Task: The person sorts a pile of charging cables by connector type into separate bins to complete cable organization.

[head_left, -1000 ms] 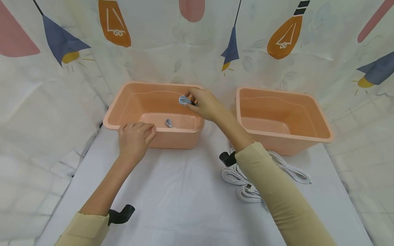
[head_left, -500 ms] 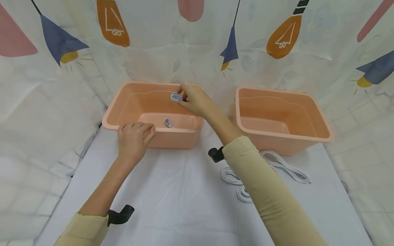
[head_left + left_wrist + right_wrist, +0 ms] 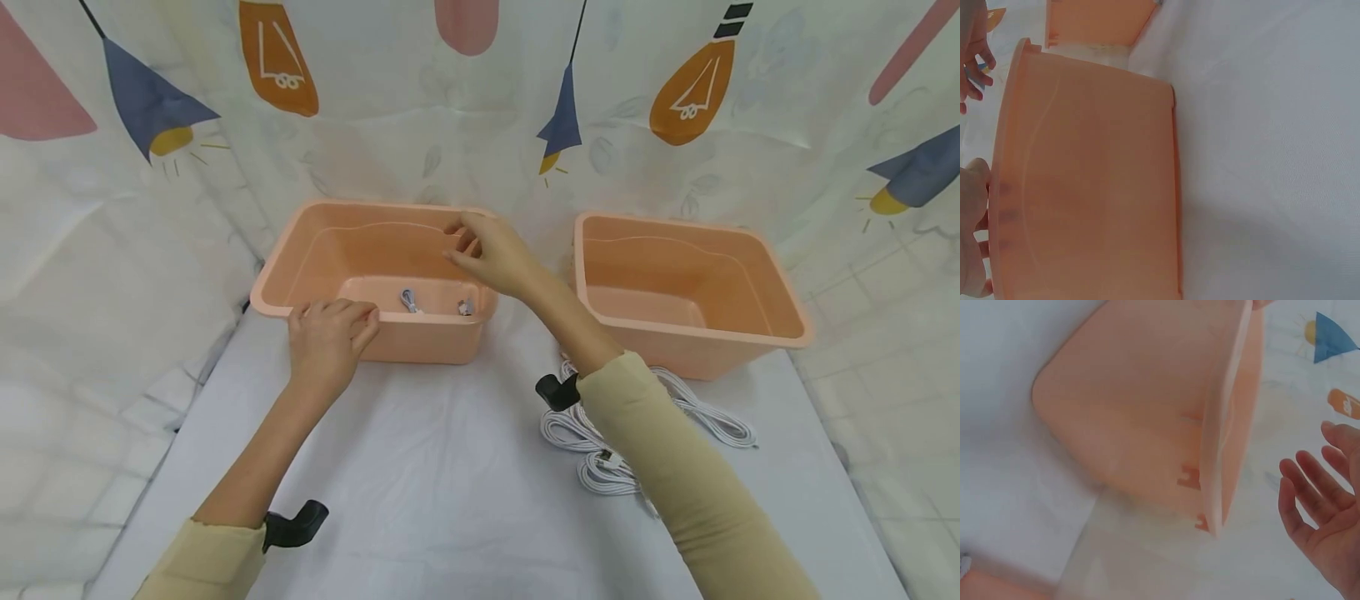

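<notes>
An orange plastic bin [image 3: 420,340] stands at the left of the table. My left hand [image 3: 326,342] grips its near rim, with the fingertips over the edge. Above the bin's right end, my right hand [image 3: 491,252] is raised with its fingers apart and holds nothing; the right wrist view also shows the empty hand [image 3: 1329,500] with loosely bent fingers. Inside this bin lie a small bundled cable [image 3: 408,300] and, near the right corner, a second cable [image 3: 466,307], partly hidden by the front wall.
A second orange bin [image 3: 697,337] stands to the right. Several coiled white cables [image 3: 607,473] lie on the white-covered table [image 3: 442,483] in front of it, partly under my right forearm. A patterned curtain [image 3: 495,125] hangs behind.
My right hand moved left over the bin with the blue-white cable, let it go, and drew back slightly right. That cable now lies in the bin. The left hand stayed put.
</notes>
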### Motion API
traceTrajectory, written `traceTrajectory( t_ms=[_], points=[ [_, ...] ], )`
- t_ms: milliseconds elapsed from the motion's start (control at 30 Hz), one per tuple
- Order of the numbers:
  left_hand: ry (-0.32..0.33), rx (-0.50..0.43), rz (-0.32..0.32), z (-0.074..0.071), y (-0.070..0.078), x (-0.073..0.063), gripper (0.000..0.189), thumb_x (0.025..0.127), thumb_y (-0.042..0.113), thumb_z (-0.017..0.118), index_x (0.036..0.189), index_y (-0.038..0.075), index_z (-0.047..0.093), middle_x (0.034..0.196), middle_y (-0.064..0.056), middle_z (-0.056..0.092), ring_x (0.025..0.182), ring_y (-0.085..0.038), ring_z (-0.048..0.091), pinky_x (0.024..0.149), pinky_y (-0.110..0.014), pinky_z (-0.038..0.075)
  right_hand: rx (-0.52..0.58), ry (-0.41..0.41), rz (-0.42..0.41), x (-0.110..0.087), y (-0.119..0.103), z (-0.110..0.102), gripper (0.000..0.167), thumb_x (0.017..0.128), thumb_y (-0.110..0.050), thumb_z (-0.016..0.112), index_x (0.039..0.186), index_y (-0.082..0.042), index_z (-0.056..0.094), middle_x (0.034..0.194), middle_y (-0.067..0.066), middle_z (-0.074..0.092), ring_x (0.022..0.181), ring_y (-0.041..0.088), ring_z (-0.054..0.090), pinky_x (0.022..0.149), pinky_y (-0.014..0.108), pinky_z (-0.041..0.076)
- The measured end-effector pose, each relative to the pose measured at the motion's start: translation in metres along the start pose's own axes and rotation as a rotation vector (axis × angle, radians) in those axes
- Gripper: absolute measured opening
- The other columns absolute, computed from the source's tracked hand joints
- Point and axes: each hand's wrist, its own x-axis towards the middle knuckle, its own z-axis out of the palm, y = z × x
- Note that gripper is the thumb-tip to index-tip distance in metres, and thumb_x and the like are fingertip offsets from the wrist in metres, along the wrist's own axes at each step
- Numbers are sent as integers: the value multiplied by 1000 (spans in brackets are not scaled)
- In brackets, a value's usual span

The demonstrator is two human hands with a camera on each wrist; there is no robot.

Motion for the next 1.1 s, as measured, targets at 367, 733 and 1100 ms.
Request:
traceTrajectory(
  t_ms=[367, 733, 1100],
  points=[
    [7, 7, 5, 0, -1, 0, 19, 101, 17, 68, 106, 3, 79, 106, -18, 78, 103, -48, 68, 108, -73, 36, -7, 31, 16, -38, 7, -6, 38, 103, -14, 69, 139, -2, 62, 123, 15, 72, 99, 31, 70, 88, 40, 58],
    [2, 9, 1, -1, 0, 0, 19, 101, 17, 67, 105, 3, 80, 103, -18, 79, 101, -47, 68, 107, -72, 37, -26, 101, 16, -75, 17, -3, 37, 100, -12, 72, 134, -1, 64, 113, 19, 74, 95, 32, 73, 79, 42, 62],
    [0, 18, 5, -2, 1, -1, 18, 100, 16, 70, 106, 2, 79, 105, -19, 78, 103, -47, 69, 107, -73, 37, -43, 169, 47, -107, 25, -5, 36, 100, -15, 73, 134, -5, 66, 112, 16, 75, 95, 30, 74, 83, 45, 62]
  ],
)
